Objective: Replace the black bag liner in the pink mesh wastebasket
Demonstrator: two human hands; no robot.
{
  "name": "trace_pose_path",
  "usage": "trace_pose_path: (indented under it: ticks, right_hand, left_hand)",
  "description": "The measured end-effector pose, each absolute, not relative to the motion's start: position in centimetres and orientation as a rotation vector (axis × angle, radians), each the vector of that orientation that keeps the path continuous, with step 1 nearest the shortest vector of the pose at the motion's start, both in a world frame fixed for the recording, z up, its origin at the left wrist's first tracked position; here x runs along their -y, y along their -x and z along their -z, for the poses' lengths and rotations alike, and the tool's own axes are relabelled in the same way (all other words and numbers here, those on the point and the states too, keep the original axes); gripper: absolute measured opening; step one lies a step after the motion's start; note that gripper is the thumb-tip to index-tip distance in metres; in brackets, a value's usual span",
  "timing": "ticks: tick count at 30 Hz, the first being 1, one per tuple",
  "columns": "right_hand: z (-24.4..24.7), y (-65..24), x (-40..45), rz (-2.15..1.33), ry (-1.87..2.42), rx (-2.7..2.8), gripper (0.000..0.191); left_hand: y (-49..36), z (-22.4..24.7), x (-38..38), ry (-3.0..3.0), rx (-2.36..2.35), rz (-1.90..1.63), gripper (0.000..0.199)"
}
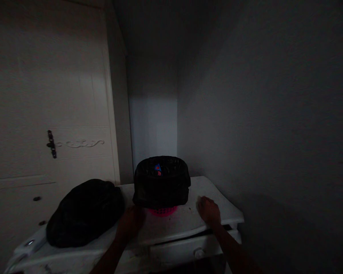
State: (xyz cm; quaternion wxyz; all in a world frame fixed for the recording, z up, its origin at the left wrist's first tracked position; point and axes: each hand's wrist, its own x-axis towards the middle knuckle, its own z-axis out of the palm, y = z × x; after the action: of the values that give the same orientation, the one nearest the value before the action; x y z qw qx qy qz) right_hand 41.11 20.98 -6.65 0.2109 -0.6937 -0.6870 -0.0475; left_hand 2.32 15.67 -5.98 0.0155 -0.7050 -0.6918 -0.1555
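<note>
A pink basket (163,211) lined with a black bag (161,190) stands on the white dresser top, the bag folded over its rim. Inside it shows a small blue and red item (158,169). Just left of the basket's base is my left hand (133,220), dark and blurred, its fingers hard to make out. On the right, my right hand (208,209) is over the dresser top with its fingers curled around something pale that I cannot make out. A large black bag (87,213) lies bunched on the dresser at the left.
The white dresser (185,224) has a drawer with a round knob (199,252) at its front. Behind on the left is a pale wardrobe door with a dark handle (51,144). A grey wall (263,114) runs along the right.
</note>
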Motion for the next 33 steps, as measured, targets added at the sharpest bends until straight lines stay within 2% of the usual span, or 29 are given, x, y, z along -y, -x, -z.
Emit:
trace_pose_path:
  ticks: [33]
  right_hand:
    - [6.92, -41.21, -21.21, 0.12, 1.926, 1.912, 0.033]
  left_hand:
    - [-2.38, 6.03, -15.62, 2.178, 2.153, 0.517, 0.038]
